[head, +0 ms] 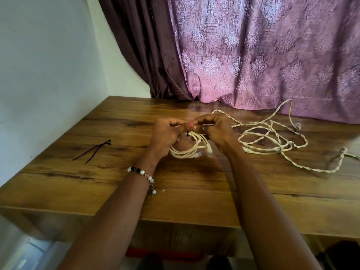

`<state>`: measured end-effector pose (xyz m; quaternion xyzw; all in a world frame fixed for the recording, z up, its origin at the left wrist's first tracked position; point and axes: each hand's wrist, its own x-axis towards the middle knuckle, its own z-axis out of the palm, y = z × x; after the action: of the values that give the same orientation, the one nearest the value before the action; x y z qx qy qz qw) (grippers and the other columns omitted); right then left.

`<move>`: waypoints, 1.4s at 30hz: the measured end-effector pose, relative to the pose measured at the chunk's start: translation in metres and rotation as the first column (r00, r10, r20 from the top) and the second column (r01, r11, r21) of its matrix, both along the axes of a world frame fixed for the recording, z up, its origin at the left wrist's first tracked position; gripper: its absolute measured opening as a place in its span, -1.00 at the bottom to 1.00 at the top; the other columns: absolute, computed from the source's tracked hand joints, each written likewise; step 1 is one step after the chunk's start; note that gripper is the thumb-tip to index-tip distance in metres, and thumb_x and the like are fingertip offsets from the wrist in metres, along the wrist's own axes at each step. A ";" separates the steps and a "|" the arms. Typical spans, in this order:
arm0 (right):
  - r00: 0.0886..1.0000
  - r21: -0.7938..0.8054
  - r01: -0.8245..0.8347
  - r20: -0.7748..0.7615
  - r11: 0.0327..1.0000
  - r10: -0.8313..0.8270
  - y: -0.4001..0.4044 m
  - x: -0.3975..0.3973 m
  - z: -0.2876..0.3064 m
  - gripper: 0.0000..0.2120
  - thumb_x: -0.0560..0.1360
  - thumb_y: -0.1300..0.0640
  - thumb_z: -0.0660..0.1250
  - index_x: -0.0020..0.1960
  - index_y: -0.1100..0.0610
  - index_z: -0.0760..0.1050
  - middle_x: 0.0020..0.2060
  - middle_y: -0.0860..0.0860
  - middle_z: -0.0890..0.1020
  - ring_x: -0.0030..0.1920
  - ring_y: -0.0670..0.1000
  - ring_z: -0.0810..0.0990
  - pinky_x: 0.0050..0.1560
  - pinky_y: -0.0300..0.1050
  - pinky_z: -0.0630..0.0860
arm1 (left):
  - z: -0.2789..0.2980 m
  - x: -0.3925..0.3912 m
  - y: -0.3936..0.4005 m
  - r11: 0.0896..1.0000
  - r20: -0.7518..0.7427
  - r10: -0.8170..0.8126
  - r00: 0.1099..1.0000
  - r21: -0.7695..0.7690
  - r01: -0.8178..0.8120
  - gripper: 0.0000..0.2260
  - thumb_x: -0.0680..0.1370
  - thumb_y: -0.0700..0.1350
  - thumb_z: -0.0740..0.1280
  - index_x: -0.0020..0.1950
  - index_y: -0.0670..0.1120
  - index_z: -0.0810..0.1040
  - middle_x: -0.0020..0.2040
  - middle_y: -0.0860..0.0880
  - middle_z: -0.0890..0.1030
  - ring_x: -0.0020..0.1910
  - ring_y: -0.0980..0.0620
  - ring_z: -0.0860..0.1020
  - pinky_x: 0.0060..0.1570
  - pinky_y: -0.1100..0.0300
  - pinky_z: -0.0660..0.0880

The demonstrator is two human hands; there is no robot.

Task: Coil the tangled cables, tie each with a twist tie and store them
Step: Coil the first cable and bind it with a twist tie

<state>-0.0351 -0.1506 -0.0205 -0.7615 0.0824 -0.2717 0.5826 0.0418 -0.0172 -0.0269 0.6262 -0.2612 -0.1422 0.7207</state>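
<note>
A cream coiled cable (188, 151) with clear plug ends sits between my hands just above the wooden table (116, 184). My left hand (165, 137) grips the top of the coil, thumb pressed on it. My right hand (212, 129) pinches the same spot from the other side. A short black tie (188, 134) shows at the coil between my fingers. To the right lies a tangled heap of cream twisted cable (272, 141), spread loosely over the table. Two spare black ties (93, 152) lie crossed on the left of the table.
A purple patterned curtain (253, 55) hangs down onto the table's back edge. A white wall (48, 65) borders the table on the left. Under the table's front edge a red object (161, 252) shows on the floor.
</note>
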 end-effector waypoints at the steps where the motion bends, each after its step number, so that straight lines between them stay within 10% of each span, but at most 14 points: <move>1: 1.000 -0.048 0.011 0.010 0.999 -0.010 0.001 0.000 0.000 -0.89 0.37 0.43 0.44 -0.11 0.35 0.62 -0.28 0.16 0.66 -0.31 0.02 0.62 -0.26 -0.14 0.61 | 0.001 0.000 0.001 1.000 -0.027 -0.001 1.000 0.030 0.002 -0.94 0.38 -0.23 0.51 -0.19 -0.19 0.68 -0.32 -0.10 0.67 -0.45 0.02 0.37 -0.57 0.33 0.27; 9: 0.999 0.020 0.010 0.045 1.000 -0.011 -0.001 0.001 0.000 -0.86 0.41 0.46 0.37 -0.11 0.29 0.63 -0.28 0.10 0.66 -0.20 0.06 0.61 -0.09 0.02 0.60 | 0.005 0.006 0.007 0.984 -0.172 -0.052 0.984 0.158 0.079 -0.88 0.38 -0.15 0.52 -0.21 -0.19 0.67 -0.33 -0.07 0.64 -0.47 0.09 0.39 -0.49 0.29 0.30; 33: 0.998 0.093 0.028 -0.054 0.995 -0.023 0.004 0.002 0.001 -0.78 0.41 0.44 0.20 -0.30 0.27 0.55 -0.35 0.11 0.59 -0.37 -0.05 0.46 -0.41 -0.20 0.38 | 0.009 -0.005 0.004 0.981 0.161 0.063 0.985 0.172 -0.091 -0.82 0.38 -0.12 0.53 -0.15 -0.22 0.66 -0.25 -0.18 0.64 -0.36 -0.04 0.46 -0.52 0.26 0.32; 42: 0.999 0.299 0.038 -0.019 0.954 -0.033 0.004 0.011 -0.003 -0.58 0.49 0.36 0.24 -0.49 0.13 0.56 -0.41 0.13 0.55 -0.38 0.02 0.43 -0.44 -0.21 0.32 | 0.006 -0.009 -0.002 0.977 0.401 0.104 0.910 0.129 -0.169 -0.90 0.34 -0.20 0.55 -0.22 -0.17 0.68 -0.34 0.10 0.63 -0.41 0.29 0.55 -0.38 0.40 0.46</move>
<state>-0.0239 -0.1468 -0.0231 -0.6649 0.1404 -0.2612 0.6855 0.0333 -0.0197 -0.0208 0.7150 -0.3432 0.0164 0.6089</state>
